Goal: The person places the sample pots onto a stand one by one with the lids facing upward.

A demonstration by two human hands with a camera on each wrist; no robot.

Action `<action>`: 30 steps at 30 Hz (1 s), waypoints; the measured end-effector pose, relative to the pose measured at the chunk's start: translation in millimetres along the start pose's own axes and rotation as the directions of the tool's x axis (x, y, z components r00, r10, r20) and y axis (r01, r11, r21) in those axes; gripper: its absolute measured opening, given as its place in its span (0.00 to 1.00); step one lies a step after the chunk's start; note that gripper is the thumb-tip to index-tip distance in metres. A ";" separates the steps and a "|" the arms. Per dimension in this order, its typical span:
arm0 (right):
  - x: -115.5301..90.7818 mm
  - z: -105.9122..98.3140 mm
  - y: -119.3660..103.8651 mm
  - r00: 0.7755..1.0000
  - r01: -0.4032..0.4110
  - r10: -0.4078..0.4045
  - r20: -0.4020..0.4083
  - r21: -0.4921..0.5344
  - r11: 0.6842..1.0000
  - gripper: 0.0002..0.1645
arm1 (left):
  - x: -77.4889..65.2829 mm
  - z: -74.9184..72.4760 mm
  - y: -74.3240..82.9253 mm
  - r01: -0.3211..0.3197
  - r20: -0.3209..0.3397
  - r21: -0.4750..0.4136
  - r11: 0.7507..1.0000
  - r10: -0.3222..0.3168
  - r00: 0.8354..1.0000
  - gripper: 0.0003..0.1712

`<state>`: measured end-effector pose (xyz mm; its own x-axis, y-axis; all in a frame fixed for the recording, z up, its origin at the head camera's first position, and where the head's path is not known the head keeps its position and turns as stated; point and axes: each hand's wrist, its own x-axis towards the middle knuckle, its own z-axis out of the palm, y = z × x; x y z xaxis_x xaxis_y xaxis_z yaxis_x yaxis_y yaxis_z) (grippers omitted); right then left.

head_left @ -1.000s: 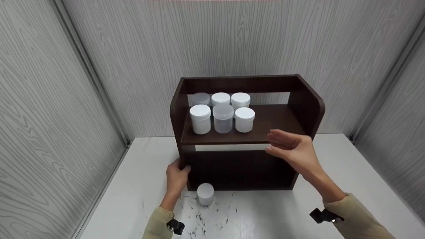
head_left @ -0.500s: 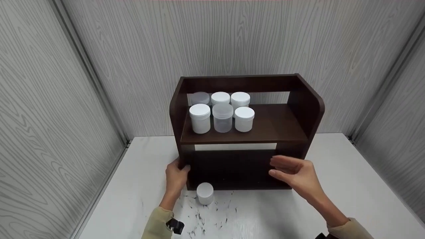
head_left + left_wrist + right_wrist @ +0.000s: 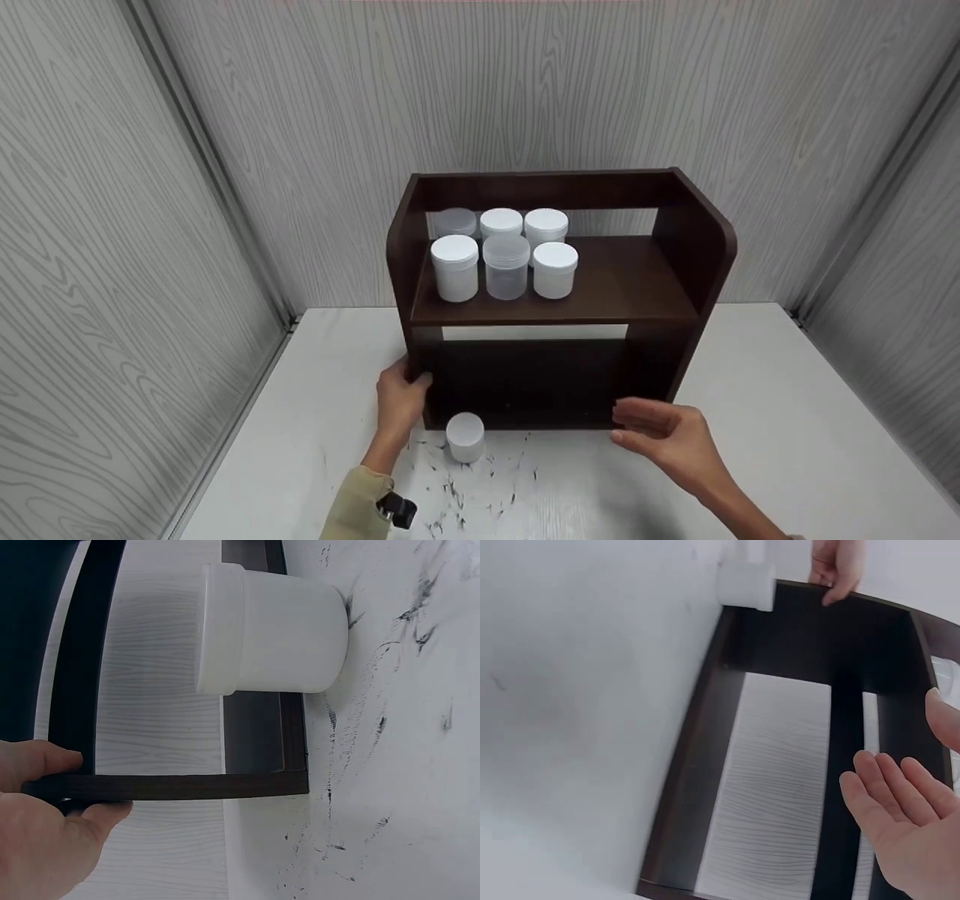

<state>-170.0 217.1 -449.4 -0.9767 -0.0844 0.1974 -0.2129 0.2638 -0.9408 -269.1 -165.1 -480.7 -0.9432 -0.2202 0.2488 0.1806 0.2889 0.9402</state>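
Note:
My left hand (image 3: pixel 399 397) grips the left side panel of a dark brown two-tier shelf (image 3: pixel 630 289), thumb on the inner face and fingers outside. In the left wrist view the panel's edge runs between thumb and fingers. Upright in front of the shelf's lower left corner stands a white lidded jar (image 3: pixel 465 437), close to the left hand but apart from it. My right hand (image 3: pixel 671 442) hovers before the lower right part of the shelf, holding nothing. Its fingers are extended and the thumb stands apart, as the right wrist view (image 3: pixel 915 821) also shows.
On the upper tier several jars stand in two rows toward the left, among them a white jar (image 3: pixel 455 268) and a translucent jar (image 3: pixel 506 268). Dark smudges (image 3: pixel 450 495) mark the white table (image 3: pixel 300 420). Grey wood-grain panels (image 3: pixel 525 90) enclose the back and sides.
My right hand has come down from the upper tier's front edge to the shelf's bottom right, staying without anything in it. The left hand, shelf and jars keep their places.

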 end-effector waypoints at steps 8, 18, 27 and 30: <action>-11.6 9.4 23.8 0.994 -0.058 0.060 0.091 -0.022 0.998 0.29 | 0.3 -1.8 -0.6 -0.008 0.035 -0.006 1.000 0.008 0.999 0.28; -19.3 23.6 45.7 0.980 -0.079 0.081 0.184 -0.021 0.997 0.33 | 0.7 -1.3 -0.2 -0.001 0.037 -0.021 1.000 0.002 0.999 0.29; -16.6 44.8 52.4 0.974 -0.042 0.040 0.222 0.004 0.999 0.35 | 0.7 -0.4 -0.4 -0.007 0.020 -0.014 1.000 0.007 1.000 0.28; -12.1 53.1 52.2 0.971 -0.038 0.037 0.236 -0.001 0.999 0.36 | 0.3 0.1 -0.7 -0.003 0.015 -0.012 1.000 0.004 1.000 0.28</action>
<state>-167.9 180.8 -515.6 -0.9497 -0.2994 0.0919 -0.1761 0.2679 -0.9472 -269.5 -165.2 -481.3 -0.9467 -0.2048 0.2486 0.1873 0.2780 0.9421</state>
